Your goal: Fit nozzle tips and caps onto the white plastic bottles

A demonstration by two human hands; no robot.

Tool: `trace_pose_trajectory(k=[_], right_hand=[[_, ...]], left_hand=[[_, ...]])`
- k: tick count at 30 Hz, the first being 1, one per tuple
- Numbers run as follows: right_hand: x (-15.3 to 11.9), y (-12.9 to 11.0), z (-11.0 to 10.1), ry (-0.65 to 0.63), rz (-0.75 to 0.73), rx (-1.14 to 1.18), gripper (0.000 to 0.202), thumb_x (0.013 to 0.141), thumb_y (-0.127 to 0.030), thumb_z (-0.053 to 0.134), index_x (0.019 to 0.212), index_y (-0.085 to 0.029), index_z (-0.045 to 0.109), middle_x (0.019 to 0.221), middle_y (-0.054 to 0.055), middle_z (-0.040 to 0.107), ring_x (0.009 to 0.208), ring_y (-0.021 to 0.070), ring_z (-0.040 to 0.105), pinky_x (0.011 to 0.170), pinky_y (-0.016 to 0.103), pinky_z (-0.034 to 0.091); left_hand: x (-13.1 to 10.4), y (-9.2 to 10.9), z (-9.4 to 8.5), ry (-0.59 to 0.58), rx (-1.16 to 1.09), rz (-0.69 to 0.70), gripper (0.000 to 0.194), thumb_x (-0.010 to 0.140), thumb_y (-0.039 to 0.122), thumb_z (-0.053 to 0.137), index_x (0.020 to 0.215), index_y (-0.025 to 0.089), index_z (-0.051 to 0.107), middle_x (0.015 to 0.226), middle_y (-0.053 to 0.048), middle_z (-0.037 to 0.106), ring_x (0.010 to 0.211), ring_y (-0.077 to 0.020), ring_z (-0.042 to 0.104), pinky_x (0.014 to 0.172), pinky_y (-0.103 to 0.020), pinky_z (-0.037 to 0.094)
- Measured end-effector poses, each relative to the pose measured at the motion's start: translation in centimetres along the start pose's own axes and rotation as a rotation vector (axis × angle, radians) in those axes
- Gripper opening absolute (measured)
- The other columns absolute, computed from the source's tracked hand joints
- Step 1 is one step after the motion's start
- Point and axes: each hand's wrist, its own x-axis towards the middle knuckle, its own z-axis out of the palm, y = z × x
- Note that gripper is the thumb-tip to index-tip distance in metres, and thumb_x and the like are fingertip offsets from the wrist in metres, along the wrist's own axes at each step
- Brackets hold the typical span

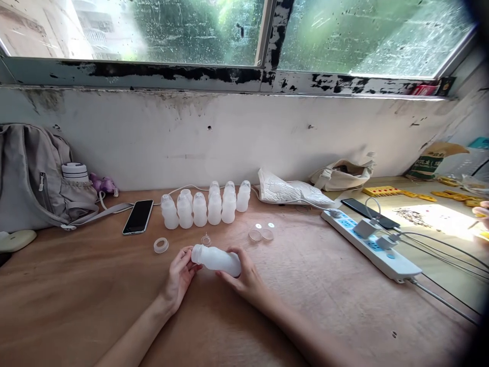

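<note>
A frosted white baby bottle lies tilted on its side just above the table, its open threaded neck to the left. My right hand is closed around its base end. My left hand has its fingertips closed at the rim of the neck; whether they also hold a small part there is hidden. Just beyond the bottle are a clear ring collar and a small clear piece with a thin stem. Two clear round discs lie to the right, with two small white spots or discs behind them.
Several capped frosted bottles stand grouped near the wall. A phone and a grey backpack are on the left. A power strip with cables, a white plastic package and another phone are on the right. Part of another person's hand shows at the right edge.
</note>
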Motion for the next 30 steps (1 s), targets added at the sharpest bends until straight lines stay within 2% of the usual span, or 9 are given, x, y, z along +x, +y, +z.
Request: trace_pose_trajectory(k=[6, 9, 14, 21, 26, 28, 30], right_hand=[[0.1, -0.5, -0.6, 0.059, -0.109, 0.016, 0.041, 0.068, -0.018, 0.057, 0.105, -0.024, 0.041, 0.102, 0.008, 0.048, 0.096, 0.0233, 0.050, 0.081, 0.036, 0.043], [0.1, -0.5, -0.9, 0.040, -0.099, 0.050, 0.044, 0.067, -0.017, 0.056, 0.107, -0.023, 0.039, 0.104, 0.008, 0.048, 0.099, 0.0235, 0.049, 0.085, 0.037, 0.041], [0.1, 0.1, -1.2, 0.001, 0.061, 0.277, 0.046, 0.069, -0.017, 0.055, 0.110, -0.023, 0.035, 0.104, 0.007, 0.048, 0.094, 0.0205, 0.051, 0.081, 0.034, 0.043], [0.6, -0.2, -1.6, -0.090, 0.141, 0.707, 0.048, 0.073, -0.028, 0.058, 0.116, -0.022, 0.037, 0.109, 0.008, 0.051, 0.103, 0.0216, 0.049, 0.086, 0.036, 0.041], [1.0, -0.6, -2.0, -0.114, 0.264, 0.823, 0.046, 0.072, -0.032, 0.061, 0.113, -0.022, 0.044, 0.105, 0.006, 0.056, 0.098, 0.0190, 0.054, 0.085, 0.034, 0.042], [1.1, -0.5, -2.1, -0.095, 0.353, 0.808, 0.044, 0.071, -0.034, 0.063, 0.110, -0.021, 0.046, 0.096, 0.004, 0.059, 0.090, 0.0171, 0.058, 0.078, 0.030, 0.047], [1.3, -0.3, -2.0, -0.109, 0.479, 0.784, 0.041, 0.072, -0.041, 0.060, 0.105, -0.020, 0.047, 0.076, 0.002, 0.062, 0.068, 0.0146, 0.062, 0.059, 0.025, 0.051]], left_hand=[[0.2, -0.4, -0.3, -0.011, -0.062, -0.016, 0.017, 0.077, 0.029, 0.053, 0.090, 0.019, 0.053, 0.090, -0.003, 0.058, 0.081, -0.0134, 0.056, 0.074, -0.027, 0.045], [0.1, -0.4, -0.2, -0.006, -0.027, -0.009, 0.019, 0.076, 0.029, 0.054, 0.091, 0.018, 0.053, 0.093, -0.005, 0.058, 0.082, -0.0146, 0.056, 0.073, -0.028, 0.045], [0.1, -0.3, -0.2, 0.000, -0.033, -0.027, 0.020, 0.076, 0.030, 0.054, 0.093, 0.018, 0.053, 0.095, -0.004, 0.059, 0.083, -0.0141, 0.056, 0.074, -0.027, 0.045], [0.4, 0.0, -0.5, 0.040, -0.077, -0.024, 0.025, 0.074, 0.029, 0.056, 0.096, 0.017, 0.056, 0.098, -0.005, 0.059, 0.084, -0.0141, 0.055, 0.073, -0.026, 0.044], [0.3, 0.4, -0.5, 0.053, -0.077, -0.021, 0.028, 0.073, 0.030, 0.059, 0.097, 0.016, 0.058, 0.101, -0.006, 0.058, 0.088, -0.0150, 0.054, 0.075, -0.025, 0.043], [0.3, 0.5, -0.4, 0.059, -0.065, 0.003, 0.029, 0.071, 0.030, 0.061, 0.096, 0.015, 0.059, 0.101, -0.007, 0.058, 0.089, -0.0159, 0.054, 0.075, -0.025, 0.043], [0.2, 0.5, -0.4, 0.058, -0.031, 0.036, 0.030, 0.069, 0.029, 0.063, 0.095, 0.015, 0.060, 0.100, -0.007, 0.059, 0.088, -0.0164, 0.054, 0.074, -0.025, 0.042]])
